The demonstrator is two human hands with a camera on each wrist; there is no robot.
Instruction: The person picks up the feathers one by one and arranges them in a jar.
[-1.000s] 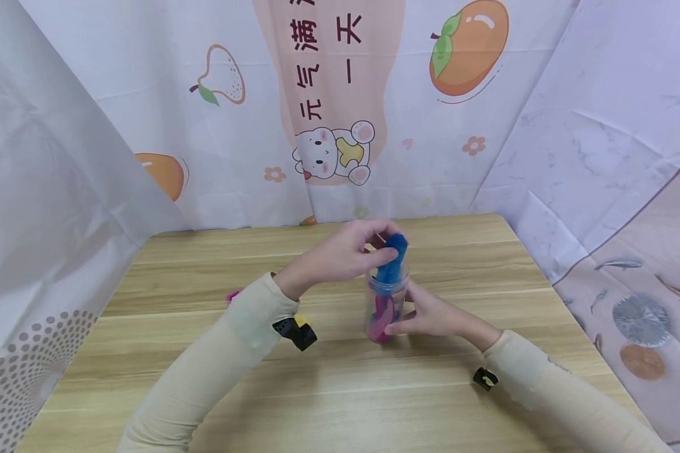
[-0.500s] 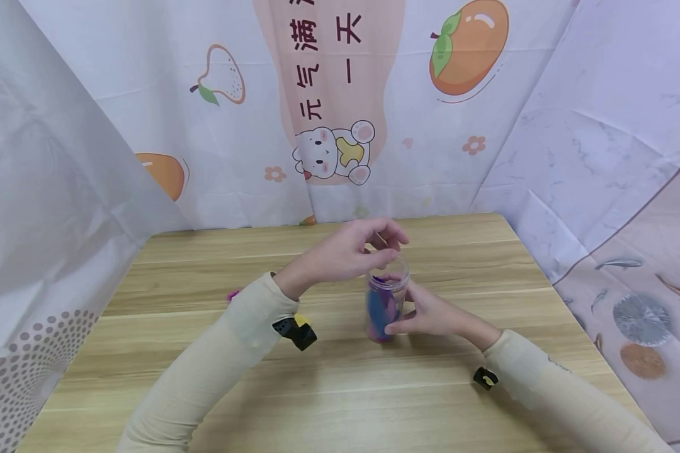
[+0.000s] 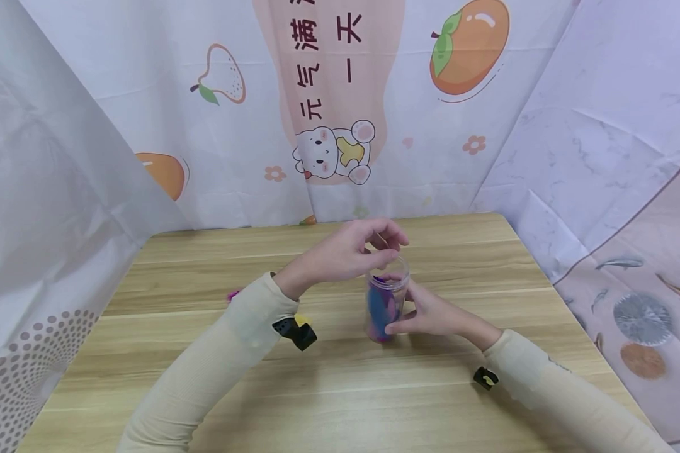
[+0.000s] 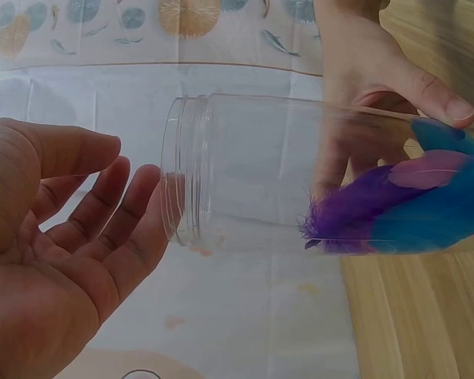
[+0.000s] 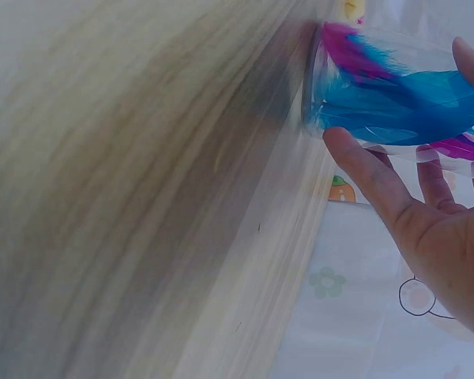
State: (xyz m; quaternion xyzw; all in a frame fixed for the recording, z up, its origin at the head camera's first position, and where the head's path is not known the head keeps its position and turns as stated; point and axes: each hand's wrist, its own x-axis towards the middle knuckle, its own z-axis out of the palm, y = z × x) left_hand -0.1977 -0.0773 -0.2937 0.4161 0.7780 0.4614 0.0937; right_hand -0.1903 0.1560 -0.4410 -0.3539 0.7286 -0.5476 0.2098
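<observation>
A clear jar point(image 3: 403, 274) stands upright on the wooden table, its mouth uncovered. Inside are a blue feather point(image 4: 438, 212), a purple feather point(image 4: 355, 205) and a pink feather point(image 4: 430, 170); a magenta feather point(image 5: 351, 55) shows low down near the jar's base. My right hand point(image 3: 430, 314) grips the side of the jar, thumb toward me. Just over the mouth, my left hand point(image 3: 354, 253) hangs with loosely bent fingers and nothing between them. In the left wrist view its fingertips are close to the rim; whether they touch it I cannot tell.
On the table point(image 3: 328, 402), a small magenta thing point(image 3: 233, 295) shows beside my left sleeve, mostly hidden by it. Black camera mounts point(image 3: 297, 333) sit under both wrists. A printed white curtain point(image 3: 232, 157) hangs at the table's back edge.
One second ago my left hand pinched a blue feather in the jar's mouth. It has let go, and the feather has dropped inside. Both hands have stayed in place.
</observation>
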